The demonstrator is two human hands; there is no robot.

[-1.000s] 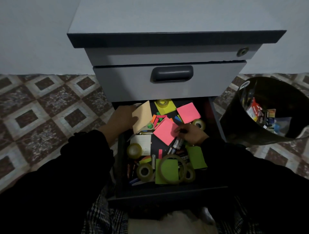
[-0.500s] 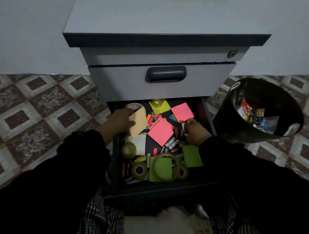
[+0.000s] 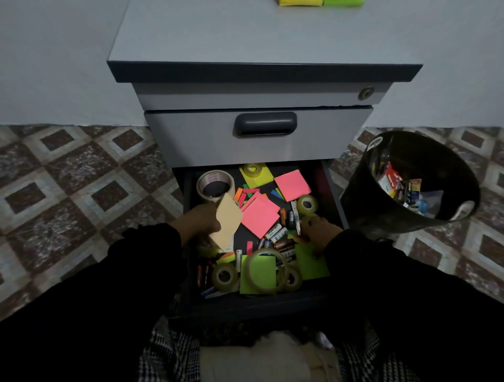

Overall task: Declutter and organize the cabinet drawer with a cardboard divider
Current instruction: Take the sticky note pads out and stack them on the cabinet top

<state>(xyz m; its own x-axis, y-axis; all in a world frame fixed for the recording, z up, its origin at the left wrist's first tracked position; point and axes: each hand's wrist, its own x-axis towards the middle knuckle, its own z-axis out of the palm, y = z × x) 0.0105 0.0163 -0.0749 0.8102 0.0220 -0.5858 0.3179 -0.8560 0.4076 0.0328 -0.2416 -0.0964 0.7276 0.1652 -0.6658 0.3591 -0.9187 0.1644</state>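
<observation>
The bottom drawer [image 3: 334,191] of a grey cabinet [image 3: 259,35] stands pulled out. It is full of tape rolls, pink, green and yellow sticky pads and loose batteries [image 3: 281,237]. My left hand [image 3: 200,220] holds a tan cardboard piece [image 3: 227,222] tilted over the drawer's left side. My right hand [image 3: 317,231] is low at the right side, fingers curled among the batteries beside a small tape roll [image 3: 307,204]; what it holds I cannot tell. A big tape roll [image 3: 215,185] lies at the back left.
A black waste bin [image 3: 362,201] with wrappers inside stands right of the drawer. The drawer above is closed. Yellow and green pads [image 3: 321,2] lie on the cabinet top. Patterned floor tiles [image 3: 81,185] spread on both sides.
My left hand drew the cardboard piece back toward me, uncovering the big tape roll. My right hand slid from the pink pad to the drawer's right edge.
</observation>
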